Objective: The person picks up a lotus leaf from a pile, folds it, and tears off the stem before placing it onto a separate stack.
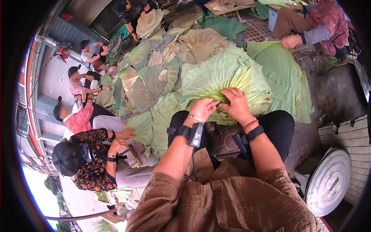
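in the head view, both hands [220,106] pinch a large leaf [228,73] (pale green, yellower where its veins meet).

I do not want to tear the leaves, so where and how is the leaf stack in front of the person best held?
Probably pinch the near part of the leaf stack from the person's side, fingers and thumb closing on the gathered ribs, where both hands meet. Farther out, the leaf spreads broad and looks thin.

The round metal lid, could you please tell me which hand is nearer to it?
The right hand is nearer, above and left of the round metal lid in view; the left hand is farther left.
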Demonstrator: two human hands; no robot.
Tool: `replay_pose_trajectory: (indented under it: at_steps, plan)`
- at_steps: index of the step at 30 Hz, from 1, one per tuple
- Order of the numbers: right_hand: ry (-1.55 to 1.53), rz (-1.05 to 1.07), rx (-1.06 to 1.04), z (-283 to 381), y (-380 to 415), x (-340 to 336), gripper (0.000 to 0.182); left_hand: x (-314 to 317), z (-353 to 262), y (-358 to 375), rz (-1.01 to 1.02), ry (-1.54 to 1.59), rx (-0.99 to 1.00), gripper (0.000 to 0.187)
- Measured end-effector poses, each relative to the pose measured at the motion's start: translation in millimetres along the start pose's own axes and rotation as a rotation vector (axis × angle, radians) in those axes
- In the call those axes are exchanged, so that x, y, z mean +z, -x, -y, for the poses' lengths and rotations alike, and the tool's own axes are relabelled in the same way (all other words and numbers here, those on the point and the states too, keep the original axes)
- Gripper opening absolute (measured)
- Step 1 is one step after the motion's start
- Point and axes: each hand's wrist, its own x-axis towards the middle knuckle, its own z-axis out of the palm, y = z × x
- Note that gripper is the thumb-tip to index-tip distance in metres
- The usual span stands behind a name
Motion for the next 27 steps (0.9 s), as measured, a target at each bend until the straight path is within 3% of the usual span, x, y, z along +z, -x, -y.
replay_pose_trajectory:
  at_steps: [6, 9, 12, 14, 17, 20, 23, 25, 27]
  plan:
    - [-0.061, -0.123, 0.124, -8.6, -6.4, -4.3, 0.033, -3.5, 5.7, -0.1, -0.004, -0.001, -0.022, 0.005]
    - [-0.178, -0.468, 0.176, -15.8, -13.6, -11.9, 0.026, -1.4, 7.5, 1.2, -0.029, 0.011, -0.023, 0.004]
    - [-0.217, -0.539, 0.136, -14.0, -16.8, -24.3, 0.024, 0.1, 8.1, 2.3, -0.037, 0.006, -0.015, 0.004]
    - [-0.187, -0.516, 0.075, -15.4, -14.2, -21.9, 0.025, 1.2, 7.5, 2.7, -0.030, -0.004, -0.012, 0.004]
    - [-0.113, -0.252, -0.005, -18.2, -6.1, -9.5, 0.028, 2.8, 2.1, 2.7, -0.013, -0.092, -0.057, 0.005]
    - [-0.095, -0.219, -0.006, -19.4, -2.9, -2.3, 0.027, 10.0, -6.0, 1.6, -0.064, -0.157, -0.113, 0.007]
    - [-0.139, -0.279, 0.058, -17.6, -5.5, -4.2, 0.026, 19.3, -13.1, 6.4, -0.120, -0.292, -0.057, 0.007]
    - [-0.157, -0.278, 0.080, -15.9, -4.5, -5.7, 0.026, 29.6, -14.5, 12.6, -0.103, -0.231, 0.113, 0.007]
    - [-0.178, -0.278, 0.097, -17.3, -3.8, -4.4, 0.026, 22.0, -6.3, 5.7, -0.178, -0.278, 0.081, 0.008]
